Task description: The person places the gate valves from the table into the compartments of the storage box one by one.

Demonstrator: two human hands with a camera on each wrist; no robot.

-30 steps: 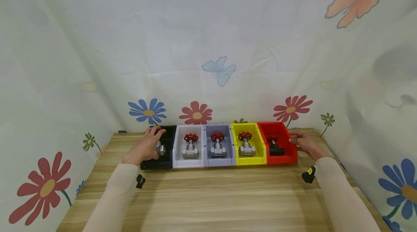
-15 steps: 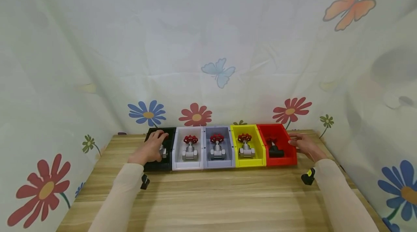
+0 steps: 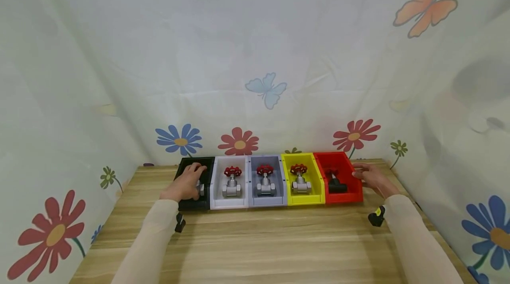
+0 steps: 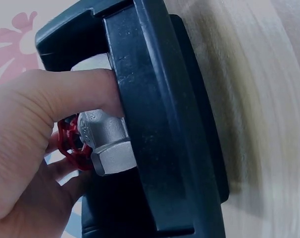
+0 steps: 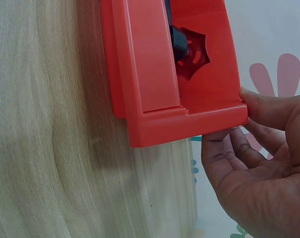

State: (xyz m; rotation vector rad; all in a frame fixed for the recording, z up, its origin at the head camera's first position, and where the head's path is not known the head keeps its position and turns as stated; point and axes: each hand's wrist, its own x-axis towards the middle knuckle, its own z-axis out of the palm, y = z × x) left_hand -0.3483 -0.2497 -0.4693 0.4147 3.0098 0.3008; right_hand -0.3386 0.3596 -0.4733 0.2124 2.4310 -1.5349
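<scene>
In the head view my left hand (image 3: pixel 186 185) reaches into the black bin (image 3: pixel 193 204) at the left end of a row. It grips a silver gate valve (image 4: pixel 113 156) with a red handwheel (image 4: pixel 73 144). In the left wrist view the thumb lies across the valve body, with fingers behind the wheel. Over at the other end, my right hand (image 3: pixel 373 178) pinches the side wall of the red bin (image 5: pixel 155 59), thumb at the rim and fingers outside. Inside that bin lies a black valve (image 3: pixel 337 185) with a red handwheel (image 5: pixel 193 53).
Between the end bins stand a white bin (image 3: pixel 229 203), a grey-lilac bin (image 3: pixel 268 201) and a yellow bin (image 3: pixel 306 198), each holding a silver valve with a red handwheel. All sit on a wooden table (image 3: pixel 271 244) before a flower-printed cloth (image 3: pixel 223 67).
My left hand has moved a little to the right over the black bin, whose front left corner has also shifted right. The right hand keeps its place on the red bin.
</scene>
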